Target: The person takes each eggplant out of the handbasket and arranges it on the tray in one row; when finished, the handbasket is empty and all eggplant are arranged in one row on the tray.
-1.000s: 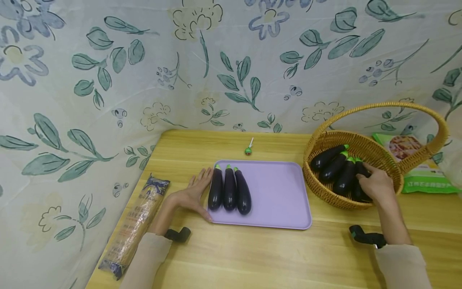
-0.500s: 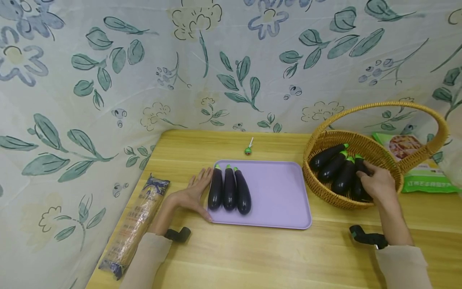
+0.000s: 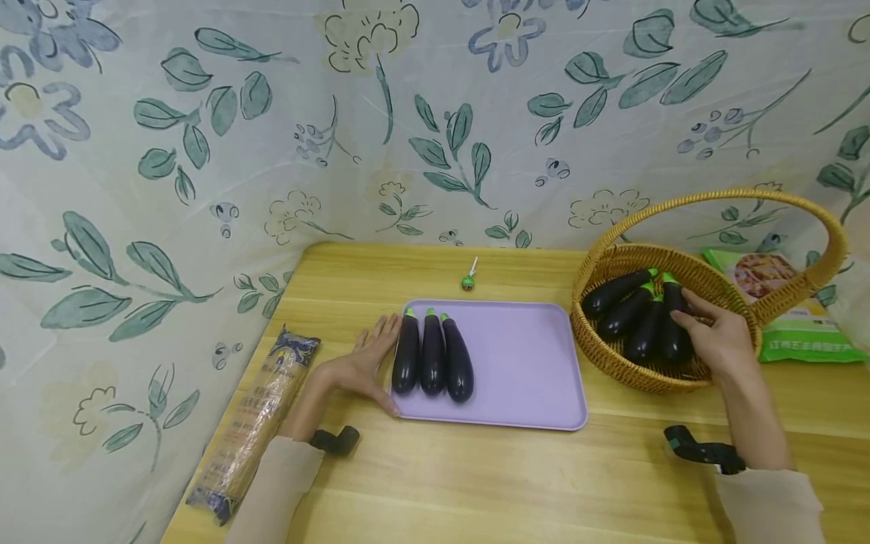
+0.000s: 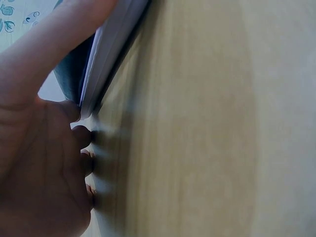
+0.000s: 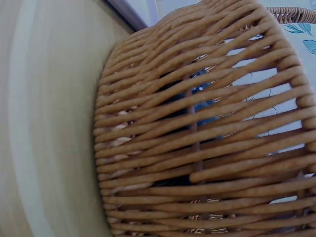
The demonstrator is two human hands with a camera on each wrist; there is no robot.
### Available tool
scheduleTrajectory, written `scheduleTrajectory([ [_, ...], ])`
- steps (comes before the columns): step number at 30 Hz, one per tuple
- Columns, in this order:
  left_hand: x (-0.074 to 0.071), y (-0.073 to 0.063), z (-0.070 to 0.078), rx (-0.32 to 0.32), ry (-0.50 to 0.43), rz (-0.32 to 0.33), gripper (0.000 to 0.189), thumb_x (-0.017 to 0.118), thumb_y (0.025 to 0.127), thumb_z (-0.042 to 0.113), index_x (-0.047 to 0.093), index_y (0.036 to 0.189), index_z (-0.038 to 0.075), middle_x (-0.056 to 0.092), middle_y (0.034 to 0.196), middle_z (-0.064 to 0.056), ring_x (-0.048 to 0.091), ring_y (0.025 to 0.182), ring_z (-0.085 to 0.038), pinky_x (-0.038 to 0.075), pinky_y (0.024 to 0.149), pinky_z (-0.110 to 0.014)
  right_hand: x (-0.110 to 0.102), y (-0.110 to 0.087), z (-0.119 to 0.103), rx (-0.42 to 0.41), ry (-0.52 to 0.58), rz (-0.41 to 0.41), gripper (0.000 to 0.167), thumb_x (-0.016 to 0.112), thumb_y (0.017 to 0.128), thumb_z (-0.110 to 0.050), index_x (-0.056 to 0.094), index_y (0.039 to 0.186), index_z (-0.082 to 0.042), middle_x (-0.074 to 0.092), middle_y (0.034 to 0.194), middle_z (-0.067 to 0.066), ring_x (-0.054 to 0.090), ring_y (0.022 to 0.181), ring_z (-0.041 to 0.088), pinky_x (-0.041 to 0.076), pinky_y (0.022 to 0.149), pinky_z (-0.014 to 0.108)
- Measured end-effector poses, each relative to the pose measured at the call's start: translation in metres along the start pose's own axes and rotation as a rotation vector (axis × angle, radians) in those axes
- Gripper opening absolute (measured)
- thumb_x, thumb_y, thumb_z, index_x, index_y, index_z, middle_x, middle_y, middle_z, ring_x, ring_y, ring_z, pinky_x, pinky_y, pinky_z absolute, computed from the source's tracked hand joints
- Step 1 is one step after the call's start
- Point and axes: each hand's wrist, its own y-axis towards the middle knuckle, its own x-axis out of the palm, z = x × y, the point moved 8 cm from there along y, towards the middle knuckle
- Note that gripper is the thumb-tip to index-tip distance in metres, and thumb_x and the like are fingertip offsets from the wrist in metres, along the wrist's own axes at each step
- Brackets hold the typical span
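Three dark eggplants lie side by side on the left part of a lilac tray. My left hand rests at the tray's left edge, fingers spread and thumb at the near corner. The left wrist view shows its palm beside the tray's side. Inside the wicker basket on the right are several eggplants. My right hand reaches in and grips the rightmost eggplant from its right side. In the right wrist view the woven basket wall hides that hand.
A clear pack of noodles lies along the table's left side. Behind the tray is a small green lollipop. A green-and-white food bag sits behind the basket, whose tall handle arches over it. Flowered cloth hangs behind the wooden table.
My right hand has shifted slightly right, and the eggplant in its grip has moved up and back within the basket. My left hand and the tray have stayed put.
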Motion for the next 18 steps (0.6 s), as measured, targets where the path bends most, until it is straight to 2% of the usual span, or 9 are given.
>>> scheduleTrajectory([
  [3,0.0,0.0,0.0,0.001,0.001,0.001,0.163,0.099,0.058,0.051,-0.015,0.163,0.005,-0.022,0.171,-0.02,-0.021,0.159,-0.041,-0.013,0.128,-0.063,-0.001,-0.003,-0.005,-0.016,0.014,0.002,0.065,0.046,0.108,-0.048,0.025,0.164,-0.021,0.033,0.16,0.031,0.031,0.051,0.013,0.032,0.047,0.036],
  [5,-0.001,0.0,0.0,0.002,0.002,0.002,0.162,0.099,0.058,0.051,-0.015,0.163,0.004,-0.022,0.171,-0.02,-0.021,0.159,-0.041,-0.013,0.128,-0.063,-0.002,-0.006,-0.009,-0.034,0.034,0.004,0.065,0.048,0.107,-0.049,0.028,0.163,-0.023,0.046,0.147,0.016,0.035,0.06,0.013,0.033,0.051,0.037],
  [8,0.0,0.0,0.0,0.004,0.008,0.002,0.162,0.099,0.058,0.051,-0.015,0.163,0.004,-0.022,0.171,-0.02,-0.02,0.159,-0.041,-0.012,0.128,-0.063,-0.002,-0.011,-0.015,-0.052,0.067,-0.008,0.064,0.05,0.106,-0.05,0.031,0.162,-0.027,0.046,0.132,-0.009,0.044,0.074,0.017,0.038,0.056,0.032],
  [11,0.0,0.0,-0.001,0.006,0.012,0.004,0.162,0.099,0.058,0.052,-0.015,0.164,0.004,-0.022,0.171,-0.02,-0.02,0.159,-0.041,-0.012,0.128,-0.063,-0.002,-0.018,-0.02,-0.046,0.09,-0.049,0.065,0.05,0.105,-0.054,0.028,0.162,-0.034,0.046,0.151,-0.001,0.053,0.114,0.033,0.048,0.075,0.032],
  [13,0.0,0.0,-0.001,0.007,0.016,0.005,0.162,0.098,0.058,0.052,-0.015,0.164,0.004,-0.022,0.171,-0.02,-0.02,0.159,-0.04,-0.012,0.128,-0.063,-0.001,-0.023,-0.025,-0.041,0.099,-0.088,0.066,0.049,0.104,-0.056,0.025,0.162,-0.038,0.032,0.167,0.009,0.043,0.137,0.046,0.052,0.096,0.044],
  [14,0.0,0.0,-0.001,0.006,0.017,0.005,0.162,0.098,0.058,0.052,-0.015,0.164,0.005,-0.022,0.171,-0.019,-0.02,0.159,-0.04,-0.012,0.128,-0.063,0.0,-0.025,-0.028,-0.044,0.098,-0.112,0.066,0.048,0.104,-0.057,0.024,0.162,-0.039,0.023,0.173,0.008,0.029,0.149,0.049,0.048,0.107,0.053],
  [16,0.0,0.0,-0.001,0.005,0.017,0.004,0.162,0.098,0.058,0.052,-0.015,0.164,0.005,-0.022,0.171,-0.019,-0.02,0.159,-0.04,-0.012,0.128,-0.063,0.001,-0.031,-0.033,-0.058,0.106,-0.16,0.066,0.049,0.104,-0.056,0.022,0.163,-0.039,0.016,0.175,0.007,0.02,0.154,0.051,0.036,0.116,0.067],
  [17,0.0,0.0,-0.002,0.004,0.018,0.005,0.162,0.098,0.058,0.052,-0.015,0.164,0.005,-0.022,0.171,-0.019,-0.02,0.159,-0.04,-0.012,0.128,-0.063,0.002,-0.035,-0.035,-0.066,0.11,-0.187,0.066,0.049,0.105,-0.056,0.022,0.163,-0.04,0.015,0.176,0.005,0.018,0.155,0.051,0.03,0.119,0.07],
  [18,0.0,0.0,-0.002,0.002,0.018,0.004,0.162,0.098,0.059,0.052,-0.015,0.164,0.005,-0.022,0.171,-0.019,-0.021,0.159,-0.04,-0.012,0.128,-0.063,0.003,-0.038,-0.038,-0.083,0.097,-0.212,0.065,0.049,0.105,-0.054,0.022,0.163,-0.04,0.015,0.175,0.001,0.018,0.156,0.048,0.032,0.121,0.064],
])
